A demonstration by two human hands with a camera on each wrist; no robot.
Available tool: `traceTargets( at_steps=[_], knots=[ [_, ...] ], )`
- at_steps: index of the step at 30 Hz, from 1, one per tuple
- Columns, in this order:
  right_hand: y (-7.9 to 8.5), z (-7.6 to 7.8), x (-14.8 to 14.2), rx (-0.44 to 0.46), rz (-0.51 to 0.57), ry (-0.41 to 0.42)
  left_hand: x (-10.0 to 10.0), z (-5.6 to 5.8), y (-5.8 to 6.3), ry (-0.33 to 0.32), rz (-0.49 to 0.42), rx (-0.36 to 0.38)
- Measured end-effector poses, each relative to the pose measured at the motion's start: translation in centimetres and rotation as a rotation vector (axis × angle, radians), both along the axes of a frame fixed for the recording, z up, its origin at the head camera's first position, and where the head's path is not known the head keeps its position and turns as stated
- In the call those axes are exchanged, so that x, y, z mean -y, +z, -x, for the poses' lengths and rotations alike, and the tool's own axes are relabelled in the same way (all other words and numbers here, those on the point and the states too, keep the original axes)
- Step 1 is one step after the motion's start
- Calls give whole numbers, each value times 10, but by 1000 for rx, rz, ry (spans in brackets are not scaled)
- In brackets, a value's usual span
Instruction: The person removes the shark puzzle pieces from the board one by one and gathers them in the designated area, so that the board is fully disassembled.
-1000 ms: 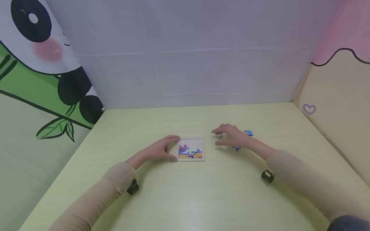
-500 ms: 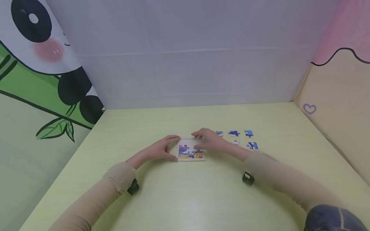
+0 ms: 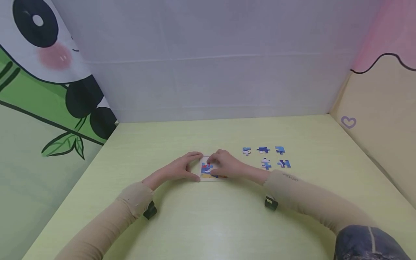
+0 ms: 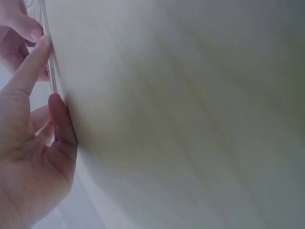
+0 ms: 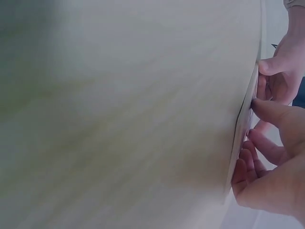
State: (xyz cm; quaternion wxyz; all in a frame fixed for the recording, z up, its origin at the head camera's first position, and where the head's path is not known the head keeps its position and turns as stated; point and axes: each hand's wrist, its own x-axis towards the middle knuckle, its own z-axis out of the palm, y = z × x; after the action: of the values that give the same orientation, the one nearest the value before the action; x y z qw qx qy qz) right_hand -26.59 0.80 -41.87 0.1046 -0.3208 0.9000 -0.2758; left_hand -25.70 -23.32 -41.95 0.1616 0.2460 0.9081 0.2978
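- The jigsaw tray (image 3: pixel 204 159) lies on the bench (image 3: pixel 208 216) between both hands; it looks thin, stiff and light, so it probably slides under a sideways push and is best held by its rim.
- The left hand (image 3: pixel 180 168) holds the tray's left end, forefinger at the far corner and thumb at the near one.
- The right hand (image 3: pixel 228 166) reaches over the tray from its right, thumb and forefinger bent towards each other; whether they pinch a piece, I cannot tell.
- Five loose jigsaw pieces (image 3: pixel 265 164) lie right of the tray, towards its far side; they seem light and rigid, easiest pinched by opposite edges, their narrow tabs likely the weakest spots.
- Only the head view shows the loose pieces and the colourful fitted pieces (image 3: pixel 206 169) inside the tray.
- Both wrist views give the tray's slim edge side-on; the right one also reveals the right hand's lower fingers curled beside it, hidden from above.
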Motion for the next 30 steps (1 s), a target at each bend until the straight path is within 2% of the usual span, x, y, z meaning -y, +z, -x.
traceTargets(
  at_steps=[8, 15, 30],
  knots=[
    [9, -4, 5, 60, 48, -21, 0, 1, 0, 2, 6, 8],
    [9, -5, 8, 115, 89, -70, 1, 0, 0, -8, -4, 3],
    [11, -4, 13, 57, 115, -83, 0, -2, 2, -18, -7, -4]
  ],
)
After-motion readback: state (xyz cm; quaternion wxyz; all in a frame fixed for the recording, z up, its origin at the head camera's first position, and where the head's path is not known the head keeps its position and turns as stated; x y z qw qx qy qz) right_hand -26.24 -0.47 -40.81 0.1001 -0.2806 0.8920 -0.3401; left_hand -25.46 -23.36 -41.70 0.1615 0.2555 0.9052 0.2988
